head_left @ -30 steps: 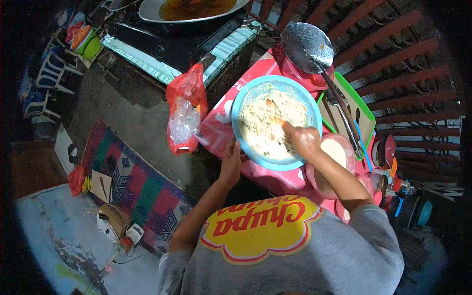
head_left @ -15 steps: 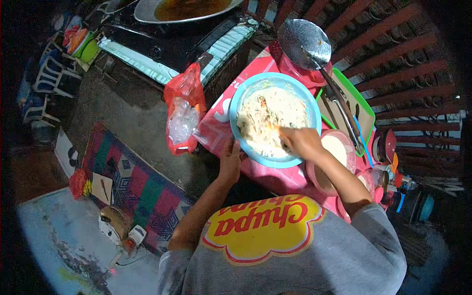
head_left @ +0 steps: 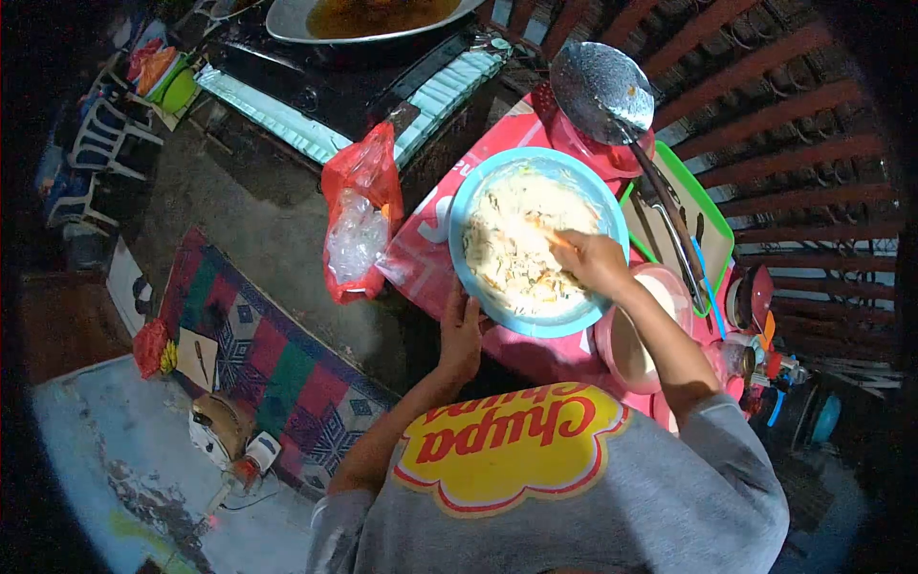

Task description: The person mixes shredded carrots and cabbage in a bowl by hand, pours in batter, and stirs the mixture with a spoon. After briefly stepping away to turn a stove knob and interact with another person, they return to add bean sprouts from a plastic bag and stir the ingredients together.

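Note:
A light blue bowl [head_left: 462, 270] holds thick pale batter [head_left: 521, 225] with dark and orange shreds mixed through it. My right hand [head_left: 595, 263] reaches over the bowl's right side, fingers closed round what looks like an orange-brown spoon [head_left: 564, 242]. Its lower end is hidden in the batter. My left hand [head_left: 461, 340] is at the bowl's lower left edge, fingers stretched along the outside, seemingly touching the rim. To the right, partly behind my right forearm, stands a pink tub [head_left: 622, 346] with pale contents.
A ladle-like skimmer [head_left: 602, 91] rests on a pink container [head_left: 583, 143]. Beside it lies a green-rimmed tray [head_left: 722, 210] with utensils. A red plastic bag [head_left: 361, 172] hangs at the table's left. A pan of brown oil [head_left: 287, 29] sits on the stove [head_left: 316, 100].
My right hand has shifted a little to the right and up within the bowl, and the batter's surface has changed shape. My left hand stays by the rim, slightly lower along it.

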`<action>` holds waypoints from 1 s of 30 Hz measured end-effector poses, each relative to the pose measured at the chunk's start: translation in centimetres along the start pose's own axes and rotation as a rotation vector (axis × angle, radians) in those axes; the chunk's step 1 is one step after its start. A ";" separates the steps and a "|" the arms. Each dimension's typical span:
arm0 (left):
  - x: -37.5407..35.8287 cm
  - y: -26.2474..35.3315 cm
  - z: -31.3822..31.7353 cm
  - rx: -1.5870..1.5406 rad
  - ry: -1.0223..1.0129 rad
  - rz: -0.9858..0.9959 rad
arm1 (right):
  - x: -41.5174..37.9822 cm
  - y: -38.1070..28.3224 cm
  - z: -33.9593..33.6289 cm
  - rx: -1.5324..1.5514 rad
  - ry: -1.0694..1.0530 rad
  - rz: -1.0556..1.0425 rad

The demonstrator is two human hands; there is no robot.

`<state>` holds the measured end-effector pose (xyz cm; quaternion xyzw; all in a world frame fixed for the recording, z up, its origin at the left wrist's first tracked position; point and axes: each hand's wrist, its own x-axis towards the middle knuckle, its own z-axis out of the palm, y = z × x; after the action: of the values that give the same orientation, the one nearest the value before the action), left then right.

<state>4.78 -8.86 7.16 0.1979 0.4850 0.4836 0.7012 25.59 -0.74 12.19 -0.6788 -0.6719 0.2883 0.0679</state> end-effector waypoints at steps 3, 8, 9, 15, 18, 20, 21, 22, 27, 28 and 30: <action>0.2 -0.6 -0.1 -0.018 0.014 0.031 | -3.8 -0.5 -2.9 -0.244 -0.035 -0.210; 1.9 0.7 -1.8 0.009 -0.068 -0.047 | -1.8 0.9 -7.6 -0.359 -0.067 0.035; 2.6 1.1 -2.2 0.010 -0.064 -0.045 | 0.1 1.7 -7.3 -0.378 -0.018 0.051; 8.7 3.3 -4.0 0.124 -0.137 -0.056 | 11.1 5.8 0.1 0.216 -0.119 -0.274; 10.8 3.6 -4.9 0.212 -0.162 -0.093 | 5.5 1.2 -3.0 0.067 -0.239 -0.158; 9.9 6.0 -3.6 0.191 -0.211 -0.146 | 1.7 1.7 -3.2 -0.275 -0.052 -0.449; 10.4 5.9 -3.6 0.188 -0.213 -0.144 | -0.5 1.7 -3.3 -0.294 -0.008 -0.512; 11.0 5.6 -3.8 0.183 -0.250 -0.104 | -2.7 1.4 -3.5 -0.312 0.035 -0.576; 8.7 4.0 -2.8 0.213 -0.061 -0.029 | -5.7 0.5 -8.3 -0.469 -0.008 -0.309; 7.4 2.3 -3.3 0.265 -0.051 0.058 | -4.6 1.0 -9.1 -0.383 0.028 -0.217; 4.1 0.1 -2.7 0.315 -0.032 0.146 | -1.5 1.3 -10.0 -0.319 0.024 -0.037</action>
<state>2.68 -5.76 4.01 0.3475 0.5281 0.4480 0.6322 31.67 0.64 20.21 -0.6720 -0.7207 0.1684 -0.0276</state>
